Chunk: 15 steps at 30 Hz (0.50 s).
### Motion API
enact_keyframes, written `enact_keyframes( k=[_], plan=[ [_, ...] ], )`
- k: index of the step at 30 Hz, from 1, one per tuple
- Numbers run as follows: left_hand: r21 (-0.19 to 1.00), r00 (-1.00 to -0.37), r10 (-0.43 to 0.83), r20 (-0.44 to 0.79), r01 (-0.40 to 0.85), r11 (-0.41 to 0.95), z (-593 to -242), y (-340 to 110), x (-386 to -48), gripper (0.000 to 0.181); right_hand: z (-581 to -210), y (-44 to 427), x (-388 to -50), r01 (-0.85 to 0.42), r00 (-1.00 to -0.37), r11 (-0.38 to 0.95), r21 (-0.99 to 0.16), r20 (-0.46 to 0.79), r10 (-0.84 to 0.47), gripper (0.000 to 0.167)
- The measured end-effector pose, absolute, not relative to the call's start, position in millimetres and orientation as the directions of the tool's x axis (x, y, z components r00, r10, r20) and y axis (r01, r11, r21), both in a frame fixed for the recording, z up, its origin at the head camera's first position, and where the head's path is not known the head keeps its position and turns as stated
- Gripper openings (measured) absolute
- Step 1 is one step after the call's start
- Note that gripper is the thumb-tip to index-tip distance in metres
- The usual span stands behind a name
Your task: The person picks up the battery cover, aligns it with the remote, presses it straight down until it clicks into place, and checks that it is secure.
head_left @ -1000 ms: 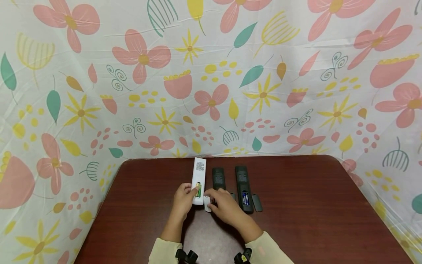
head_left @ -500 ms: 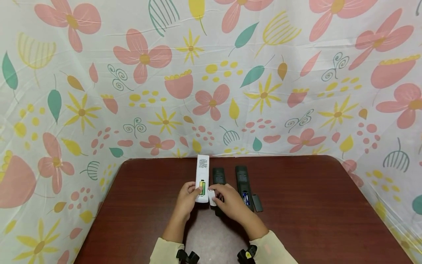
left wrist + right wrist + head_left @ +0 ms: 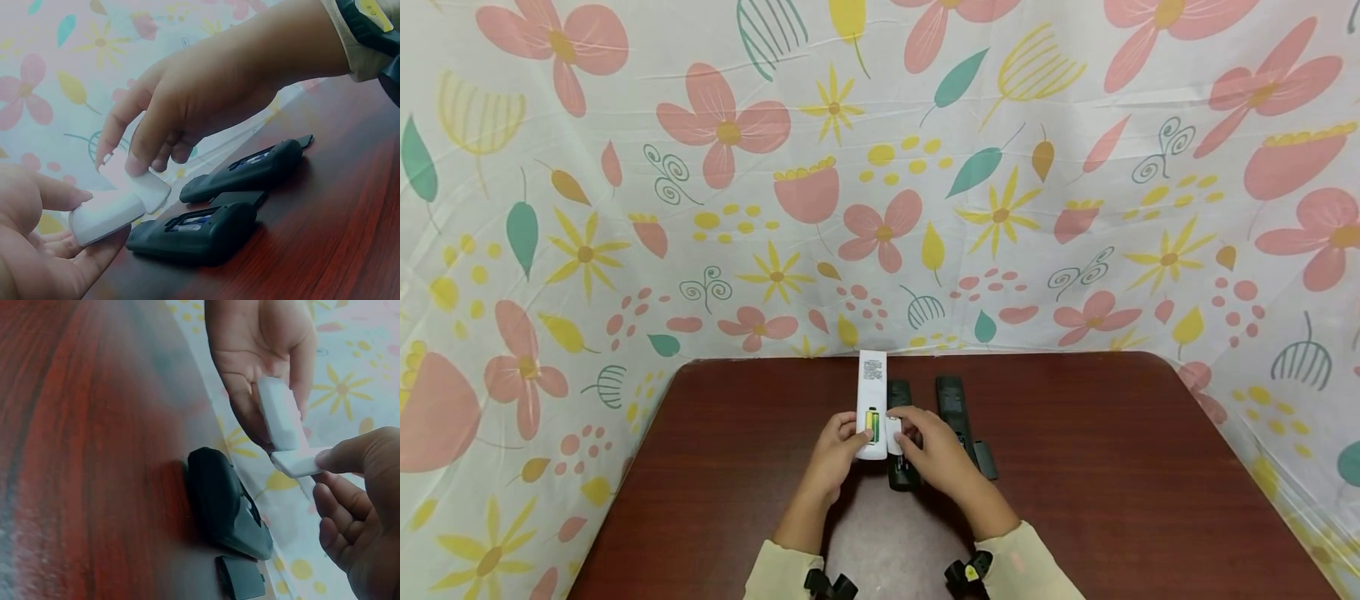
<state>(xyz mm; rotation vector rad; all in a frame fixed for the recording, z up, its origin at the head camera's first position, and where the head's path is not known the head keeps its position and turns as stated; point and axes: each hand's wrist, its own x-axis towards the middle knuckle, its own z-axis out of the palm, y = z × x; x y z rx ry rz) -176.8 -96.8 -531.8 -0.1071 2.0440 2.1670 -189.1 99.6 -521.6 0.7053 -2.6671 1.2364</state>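
Note:
My left hand (image 3: 835, 454) grips a white remote control (image 3: 872, 387) by its left side, back turned up, raised off the table. Green-and-yellow batteries (image 3: 872, 423) show in its uncovered compartment, the thumb beside them. Pinched between thumb and fingers of my right hand (image 3: 938, 454) is a small white battery cover (image 3: 894, 435). It sits close against the right edge of the remote. In the left wrist view the cover (image 3: 147, 190) is tilted and overlaps the remote's end (image 3: 106, 219); whether they touch I cannot tell.
Below the hands a black remote (image 3: 904, 475) lies back up on the reddish-brown table (image 3: 1112, 467). Farther right lies another black remote (image 3: 952, 400) with a dark battery cover (image 3: 986, 460) beside it. Batteries (image 3: 194, 224) show in the nearer one. A flowered cloth (image 3: 880, 275) hangs behind.
Both hands have shifted to the right and slightly away, carrying the white remote and its cover over toward the nearer black remote. The right hand has lifted the cover alongside the white remote.

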Motion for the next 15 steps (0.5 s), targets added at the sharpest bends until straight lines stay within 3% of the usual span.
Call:
enact_keyframes(
  k=[15],
  plan=[
    [0.966, -0.973, 0.181, -0.145, -0.178, -0.185, -536.0, -92.7, -175.7, 0.06, -514.1, 108.2, -196.4, -0.418, -0.908, 0.499, -0.759, 0.329, -0.26, 0.037]
  ],
)
